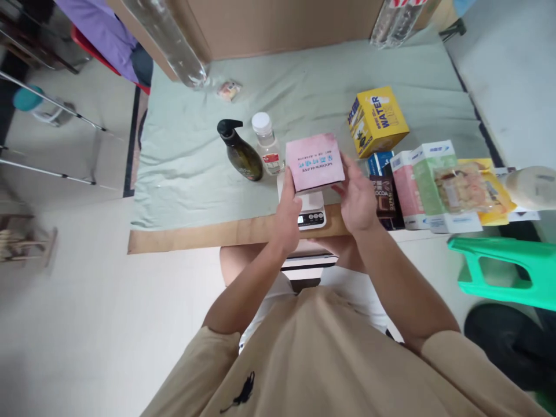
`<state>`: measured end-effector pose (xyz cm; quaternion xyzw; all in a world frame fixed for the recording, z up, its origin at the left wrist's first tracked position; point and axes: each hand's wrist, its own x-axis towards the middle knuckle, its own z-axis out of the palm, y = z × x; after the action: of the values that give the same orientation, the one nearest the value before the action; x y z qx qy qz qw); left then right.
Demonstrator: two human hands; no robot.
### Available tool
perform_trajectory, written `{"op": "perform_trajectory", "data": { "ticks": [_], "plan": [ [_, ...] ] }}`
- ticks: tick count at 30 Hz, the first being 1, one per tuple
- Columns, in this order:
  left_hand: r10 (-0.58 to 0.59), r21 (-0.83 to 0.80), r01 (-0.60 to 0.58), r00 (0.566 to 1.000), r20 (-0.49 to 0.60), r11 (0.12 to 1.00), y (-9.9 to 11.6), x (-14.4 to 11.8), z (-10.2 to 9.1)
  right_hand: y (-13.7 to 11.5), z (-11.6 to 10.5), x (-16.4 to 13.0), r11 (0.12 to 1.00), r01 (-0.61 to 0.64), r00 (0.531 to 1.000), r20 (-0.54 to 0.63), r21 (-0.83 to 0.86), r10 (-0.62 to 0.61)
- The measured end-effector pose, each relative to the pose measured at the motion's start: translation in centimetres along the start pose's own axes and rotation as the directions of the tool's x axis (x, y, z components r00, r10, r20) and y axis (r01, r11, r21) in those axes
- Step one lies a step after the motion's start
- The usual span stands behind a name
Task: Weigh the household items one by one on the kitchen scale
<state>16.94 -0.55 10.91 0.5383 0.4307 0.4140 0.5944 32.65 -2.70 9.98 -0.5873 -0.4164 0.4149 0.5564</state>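
Two hands hold one pink box [315,162]: the fingers of the left hand [287,217] press its left side, those of the right hand [359,200] its right side. The box is over a white scale [311,219] at the table's near edge; contact with the platform cannot be confirmed. Progress, as judged: grasp complete, release not yet done. To the left stand a clear bottle [268,152] and a dark pump bottle [244,155]. A yellow box [382,119] stands far right; a green carton [428,174] lies nearer.
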Motion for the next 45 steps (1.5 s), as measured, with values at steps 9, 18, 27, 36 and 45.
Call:
{"op": "perform_trajectory", "data": {
  "ticks": [9,18,27,36,45],
  "plan": [
    [0.074,-0.006,-0.074,0.99,0.116,0.997,-4.5,1.4,-2.7,4.8,2.2,0.5,0.985,-0.058,0.994,0.096,0.162,0.043],
    [0.166,0.119,-0.154,0.981,-0.099,0.981,-7.4,1.8,-4.5,7.5,1.3,-0.9,0.991,-0.017,0.991,-0.132,0.136,0.035],
    [0.064,0.458,0.07,0.961,-0.271,0.886,-12.3,-1.3,-7.9,9.2,-0.3,-5.7,0.962,-0.167,0.969,-0.142,0.217,0.2],
    [0.011,0.699,0.081,0.992,-0.125,0.71,-11.1,-0.9,-6.8,11.6,-2.6,-3.5,0.914,-0.19,0.959,-0.134,0.359,0.252],
    [0.001,0.721,0.079,0.994,-0.11,0.689,-11.7,-1.4,-7.3,11.9,-2.3,-4.5,0.92,-0.187,0.965,-0.112,0.345,0.238]
  ]
}}
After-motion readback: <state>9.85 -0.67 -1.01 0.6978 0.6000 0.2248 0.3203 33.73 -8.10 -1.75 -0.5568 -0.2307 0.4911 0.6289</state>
